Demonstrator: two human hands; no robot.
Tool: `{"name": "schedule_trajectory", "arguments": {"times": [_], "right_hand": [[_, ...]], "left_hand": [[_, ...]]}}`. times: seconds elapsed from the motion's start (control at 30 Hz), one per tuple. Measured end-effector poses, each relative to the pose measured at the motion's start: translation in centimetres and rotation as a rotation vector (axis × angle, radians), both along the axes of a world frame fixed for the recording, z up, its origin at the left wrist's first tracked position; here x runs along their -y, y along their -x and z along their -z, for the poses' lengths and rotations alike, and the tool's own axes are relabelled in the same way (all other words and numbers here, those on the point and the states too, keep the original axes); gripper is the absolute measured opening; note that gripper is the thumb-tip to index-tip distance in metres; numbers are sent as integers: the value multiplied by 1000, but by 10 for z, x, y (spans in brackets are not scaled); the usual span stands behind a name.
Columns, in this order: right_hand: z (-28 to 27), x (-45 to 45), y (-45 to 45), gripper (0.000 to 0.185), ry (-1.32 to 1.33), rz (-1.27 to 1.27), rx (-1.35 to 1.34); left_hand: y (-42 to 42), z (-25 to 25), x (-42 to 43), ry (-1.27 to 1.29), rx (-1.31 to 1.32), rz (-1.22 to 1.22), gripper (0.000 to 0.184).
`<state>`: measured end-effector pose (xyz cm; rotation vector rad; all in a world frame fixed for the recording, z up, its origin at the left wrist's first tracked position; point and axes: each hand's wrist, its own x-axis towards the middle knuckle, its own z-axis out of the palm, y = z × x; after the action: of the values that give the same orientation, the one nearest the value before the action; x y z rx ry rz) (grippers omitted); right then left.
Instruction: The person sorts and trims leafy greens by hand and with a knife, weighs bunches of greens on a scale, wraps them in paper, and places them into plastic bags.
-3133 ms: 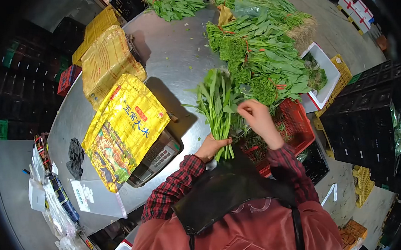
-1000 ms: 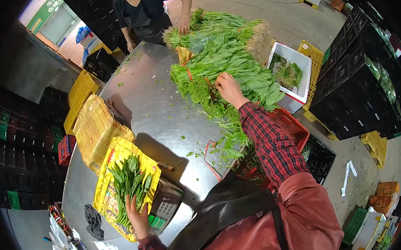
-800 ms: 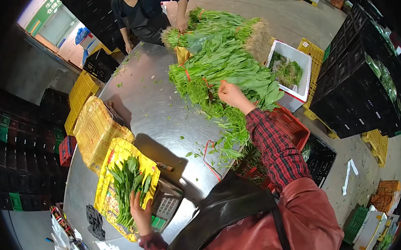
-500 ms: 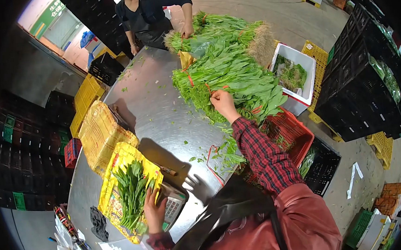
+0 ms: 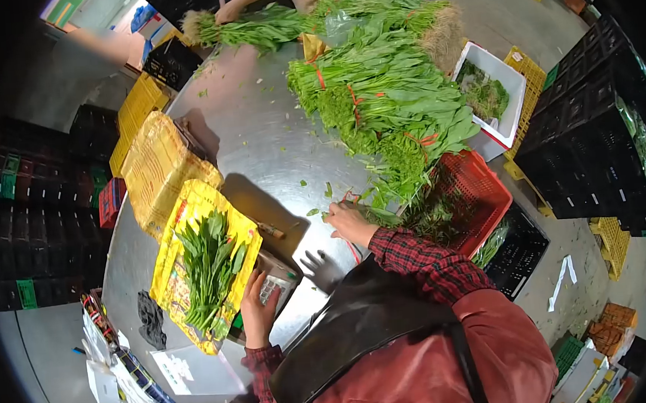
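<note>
My left hand (image 5: 259, 312) is beside the grey keypad of a weighing scale (image 5: 275, 286), fingers apart and holding nothing. Next to it, a bunch of leafy greens (image 5: 209, 265) lies on a yellow printed bag (image 5: 241, 230). My right hand (image 5: 351, 223) reaches down to the metal table (image 5: 259, 150) near its edge, among loose leaves and a thin red tie (image 5: 354, 253). Its fingers point left and look slightly apart; whether they touch the tie is unclear. Beyond it are stacked green bunches (image 5: 398, 99) bound with red ties.
Across the table, another person's hand (image 5: 229, 12) is on a bunch with roots (image 5: 266, 26). A red crate (image 5: 480, 198) and a white foam box (image 5: 515, 106) stand at the right. Black crates (image 5: 577, 139) are stacked farther right. A folded yellow sack (image 5: 159, 164) lies left.
My right hand has left the tied bunches and come nearer, down to the loose leaves and red tie. The other person's bunch has moved left. My left hand stays by the scale.
</note>
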<state>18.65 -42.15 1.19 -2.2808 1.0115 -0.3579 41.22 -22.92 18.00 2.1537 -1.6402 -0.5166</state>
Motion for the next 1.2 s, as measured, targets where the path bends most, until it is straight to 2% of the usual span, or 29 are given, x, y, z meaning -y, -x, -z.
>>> {"name": "schedule_trajectory", "arguments": {"times": [0.1,0.23,0.3,0.37,0.4,0.43,0.47,0.53,0.57,0.67,0.73,0.8,0.83,0.87,0.93,1.0,1.03,1.1,1.2], "right_hand": [[15,-3,-4,31,180,-102,4],[-7,8,-19,26,66,-95,13],[-5,19,-64,22,157,-160,138],[-38,16,-109,18,-85,-245,132],[-24,12,-135,17,98,-209,232],[-23,10,-152,18,84,-207,137],[2,-2,-178,20,130,-38,242],[32,-7,-215,23,-55,147,352],[32,-2,-212,23,-57,177,359],[25,-7,-176,27,-202,83,90],[3,16,-107,27,-438,-142,-21],[4,14,-41,33,-434,201,288],[-15,12,0,39,-311,344,302],[-37,10,36,39,-367,483,315],[-60,-1,100,36,-362,721,553],[-92,-16,148,33,-627,900,764],[-93,-22,167,33,-625,906,766],[-93,-31,191,29,-794,875,970],[-81,-30,202,27,-741,914,852]], "left_hand": [[3,4,-2,1,-44,0,48],[7,9,-15,19,-70,-11,48],[2,12,-15,47,-52,28,48],[0,24,-17,35,-132,63,46],[6,20,-12,27,-133,77,47],[14,16,-11,14,-135,87,48],[16,28,-17,-2,-182,85,48],[23,38,-9,-26,-221,110,49],[29,35,-7,-54,-285,105,48],[31,30,-15,-129,-419,70,47],[26,40,-11,-132,-387,78,46],[24,40,1,-135,-371,98,45],[27,36,12,-168,-397,140,47],[34,30,25,-202,-421,180,49],[49,29,51,-239,-443,228,50],[70,34,83,-204,-480,399,50],[84,32,102,-177,-461,488,51],[117,28,143,-130,-385,626,52],[179,27,205,7,-286,719,56]]}}
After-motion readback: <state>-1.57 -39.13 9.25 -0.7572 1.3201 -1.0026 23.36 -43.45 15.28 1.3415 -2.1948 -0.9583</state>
